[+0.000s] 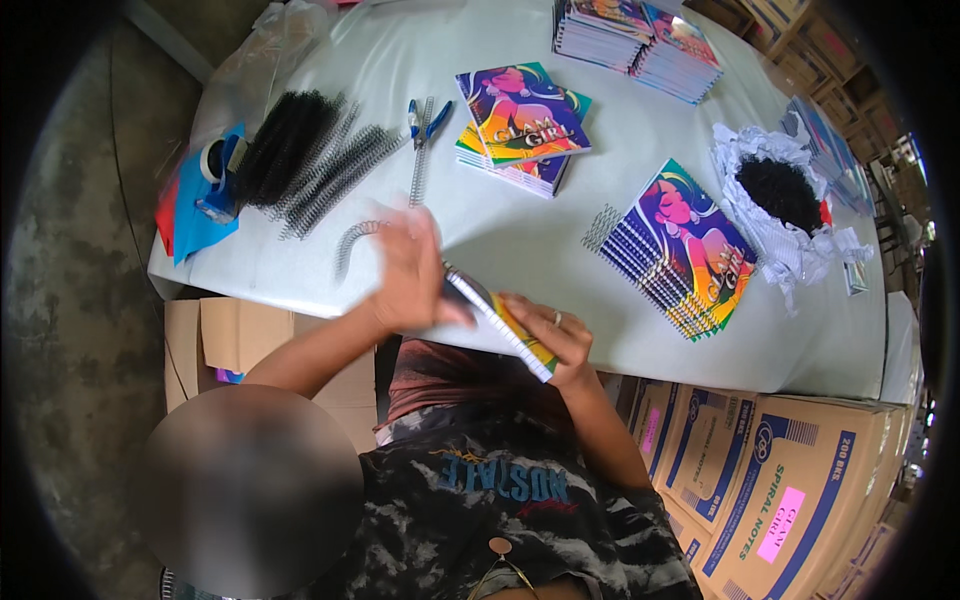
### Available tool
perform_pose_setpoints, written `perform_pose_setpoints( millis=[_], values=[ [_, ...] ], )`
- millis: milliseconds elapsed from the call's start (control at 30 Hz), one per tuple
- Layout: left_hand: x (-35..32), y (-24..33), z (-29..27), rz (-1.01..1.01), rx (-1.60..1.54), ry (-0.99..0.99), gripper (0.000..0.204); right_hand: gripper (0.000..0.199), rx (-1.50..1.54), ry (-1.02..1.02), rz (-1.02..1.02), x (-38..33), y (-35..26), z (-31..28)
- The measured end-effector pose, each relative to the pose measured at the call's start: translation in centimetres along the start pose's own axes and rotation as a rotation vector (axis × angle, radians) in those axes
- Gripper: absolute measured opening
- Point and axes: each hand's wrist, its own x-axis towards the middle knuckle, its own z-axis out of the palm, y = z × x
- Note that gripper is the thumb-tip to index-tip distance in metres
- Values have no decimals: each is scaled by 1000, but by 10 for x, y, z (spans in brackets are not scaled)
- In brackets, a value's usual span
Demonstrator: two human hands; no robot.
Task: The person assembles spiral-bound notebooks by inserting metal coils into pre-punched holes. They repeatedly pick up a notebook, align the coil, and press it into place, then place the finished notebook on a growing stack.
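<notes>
My right hand (555, 335), with a ring on one finger, is closed around a notebook (510, 335). The notebook is tilted edge-on over the table's near edge, its white page edge and part of a yellow-green cover showing. My left hand (408, 265) is raised beside its upper left end, thumb toward it and fingers smeared by motion. A blurred, bent black spiral coil (352, 240) reaches to the left hand's fingers; whether they grip it is unclear. Beyond that hand, blue-handled pliers (428, 125) lie by a straight spiral coil (418, 175).
Black spiral coils (300, 150) and a blue tape dispenser (215, 180) are at left. Small notebook stacks lie at far centre (525, 115) and right (685, 235); a taller stack (640, 40) stands behind. Crumpled paper (735, 165) holds black material. Cartons (770, 480) stand below the table (560, 235).
</notes>
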Motion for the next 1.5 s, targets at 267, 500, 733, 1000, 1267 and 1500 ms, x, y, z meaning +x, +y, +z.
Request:
perform_pose_setpoints(
  millis=[267,500,733,1000,1267,1500],
  values=[
    [30,-4,-2,11,2,257,100,31,17,-20,-44,3,2,3],
    [61,-7,-21,-11,130,311,102,43,78,-35,-28,8,-3,5],
    [63,-12,-8,16,107,578,101,46,16,-6,50,9,-2,5],
    [71,4,-21,276,66,325,96,51,72,19,102,5,0,11],
    [44,18,3,256,-41,246,102,55,-46,43,47,10,2,11],
    [21,42,14,273,-391,78,90,61,122,25,55,13,6,7]
  ],
)
